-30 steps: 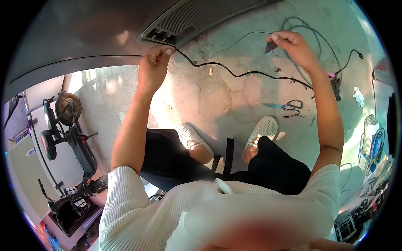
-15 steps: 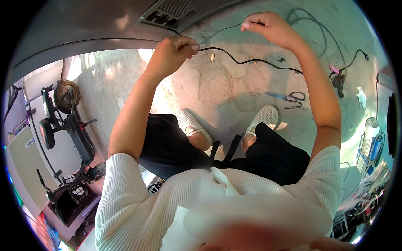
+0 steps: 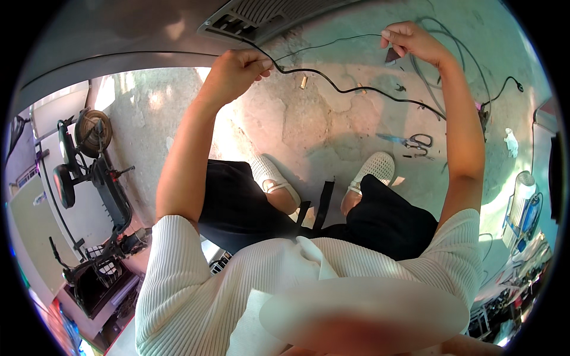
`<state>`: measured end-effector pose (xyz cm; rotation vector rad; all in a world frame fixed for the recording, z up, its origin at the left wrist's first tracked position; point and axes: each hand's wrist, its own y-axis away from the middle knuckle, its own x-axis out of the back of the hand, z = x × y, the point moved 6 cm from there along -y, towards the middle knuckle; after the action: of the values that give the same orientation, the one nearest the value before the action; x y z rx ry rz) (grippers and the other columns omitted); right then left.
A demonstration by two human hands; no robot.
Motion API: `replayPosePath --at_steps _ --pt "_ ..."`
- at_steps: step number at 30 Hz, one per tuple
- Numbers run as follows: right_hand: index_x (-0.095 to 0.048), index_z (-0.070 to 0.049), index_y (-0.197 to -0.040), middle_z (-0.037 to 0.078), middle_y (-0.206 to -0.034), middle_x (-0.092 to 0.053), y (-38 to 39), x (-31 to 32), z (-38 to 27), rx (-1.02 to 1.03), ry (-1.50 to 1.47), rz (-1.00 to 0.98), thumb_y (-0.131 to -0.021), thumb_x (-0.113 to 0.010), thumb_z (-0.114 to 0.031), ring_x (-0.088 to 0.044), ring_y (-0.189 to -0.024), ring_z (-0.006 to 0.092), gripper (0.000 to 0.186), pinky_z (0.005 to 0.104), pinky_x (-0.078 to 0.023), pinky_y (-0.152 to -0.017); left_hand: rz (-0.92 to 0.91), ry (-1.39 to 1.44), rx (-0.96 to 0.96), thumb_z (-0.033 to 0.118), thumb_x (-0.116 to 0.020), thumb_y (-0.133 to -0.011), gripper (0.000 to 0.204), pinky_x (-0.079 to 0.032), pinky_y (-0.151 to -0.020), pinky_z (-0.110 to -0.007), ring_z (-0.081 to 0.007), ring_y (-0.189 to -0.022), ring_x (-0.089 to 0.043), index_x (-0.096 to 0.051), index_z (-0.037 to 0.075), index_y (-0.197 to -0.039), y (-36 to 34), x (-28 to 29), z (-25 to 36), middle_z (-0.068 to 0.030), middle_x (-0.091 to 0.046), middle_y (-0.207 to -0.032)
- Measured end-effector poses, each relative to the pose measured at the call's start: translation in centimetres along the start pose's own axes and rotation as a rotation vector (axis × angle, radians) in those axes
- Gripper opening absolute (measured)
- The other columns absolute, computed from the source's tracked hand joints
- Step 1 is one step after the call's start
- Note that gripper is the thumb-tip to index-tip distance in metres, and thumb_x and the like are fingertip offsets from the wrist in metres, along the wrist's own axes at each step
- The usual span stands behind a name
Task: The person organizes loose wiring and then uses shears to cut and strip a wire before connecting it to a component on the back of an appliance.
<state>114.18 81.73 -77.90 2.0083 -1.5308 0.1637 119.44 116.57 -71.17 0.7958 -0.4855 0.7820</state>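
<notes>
A black cable [image 3: 368,89] comes out near the vented grille of the grey metal cabinet and runs right across the concrete floor. My left hand [image 3: 234,74] is closed, its thumb and fingertips pinching at the bend of this cable. From that spot a thin dark wire [image 3: 332,43] stretches nearly straight to my right hand [image 3: 415,43], whose thumb and forefinger pinch it. Just below the right fingers shows a small dark triangular piece [image 3: 392,55]; whether it is held or lies on the floor, I cannot tell. The grille [image 3: 255,21] is just beyond my left hand.
Scissors [image 3: 418,140] lie on the floor ahead of my right shoe [image 3: 378,166]. A small tan cylinder [image 3: 304,82] is near the cable. Looped grey cord [image 3: 460,44] lies at far right, with a black plug [image 3: 519,86]. An electric scooter [image 3: 113,190] stands at left.
My right hand has moved right, and the thin wire between my hands spans a longer, straighter stretch. My left hand has shifted slightly left. More of the black cable shows beside the grille.
</notes>
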Motion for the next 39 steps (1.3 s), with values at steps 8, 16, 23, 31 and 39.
replayPosePath --at_steps 8,16,23,31,39 --pt "-0.066 -0.007 -0.093 0.003 -0.075 -0.064 3.2 -1.7 -12.9 0.665 0.493 1.100 -0.088 -0.060 -0.025 -0.058 -0.062 0.0181 0.020 0.0338 -0.046 -0.060 -0.137 0.241 0.152 0.027 -0.060 -0.091 0.026 -0.048 -0.075 -0.024 -0.0078 -0.076 -0.056 -0.067 0.004 -0.101 -0.4 -2.5 -1.0 -0.0011 -0.066 -0.087" --pt "-0.066 -0.012 -0.088 0.005 -0.083 -0.065 -0.3 -10.9 -12.3 0.687 0.231 0.270 -0.084 -0.060 -0.026 -0.061 -0.075 0.0249 0.015 0.0377 -0.048 -0.068 -0.182 0.342 0.149 0.032 -0.061 -0.091 0.028 -0.047 -0.073 -0.023 -0.0073 -0.072 -0.053 -0.067 0.005 -0.097 -1.2 -3.8 0.7 0.0005 -0.065 -0.085" --pt "-0.066 -0.010 -0.086 0.006 -0.077 -0.064 -0.5 -10.6 -11.1 0.508 0.175 0.269 -0.084 -0.059 -0.025 -0.061 -0.074 0.0267 0.016 0.0373 -0.047 -0.066 0.013 0.055 -0.064 0.031 -0.064 -0.086 0.028 -0.048 -0.069 -0.027 -0.0103 -0.071 -0.057 -0.069 0.004 -0.094 -1.2 -3.2 1.6 -0.0018 -0.067 -0.079" --pt "-0.066 -0.006 -0.086 0.008 -0.077 -0.065 1.1 -3.8 -7.8 0.358 0.319 0.487 -0.084 -0.062 -0.021 -0.059 -0.065 0.0258 0.015 0.0347 -0.046 -0.060 0.395 -0.530 -0.104 0.024 -0.062 -0.086 0.017 -0.050 -0.069 -0.032 -0.0214 -0.074 -0.066 -0.070 0.011 -0.093 0.0 2.0 0.8 -0.0074 -0.069 -0.082" --pt "-0.067 -0.008 -0.088 0.008 -0.073 -0.064 1.3 -4.2 -10.2 0.385 0.287 0.407 -0.084 -0.061 -0.023 -0.059 -0.064 0.0253 0.016 0.0354 -0.045 -0.060 0.497 -0.060 -0.316 0.018 -0.061 -0.088 0.021 -0.049 -0.071 -0.030 -0.0216 -0.074 -0.061 -0.068 0.010 -0.106 -0.5 0.3 5.0 -0.0080 -0.068 -0.087"
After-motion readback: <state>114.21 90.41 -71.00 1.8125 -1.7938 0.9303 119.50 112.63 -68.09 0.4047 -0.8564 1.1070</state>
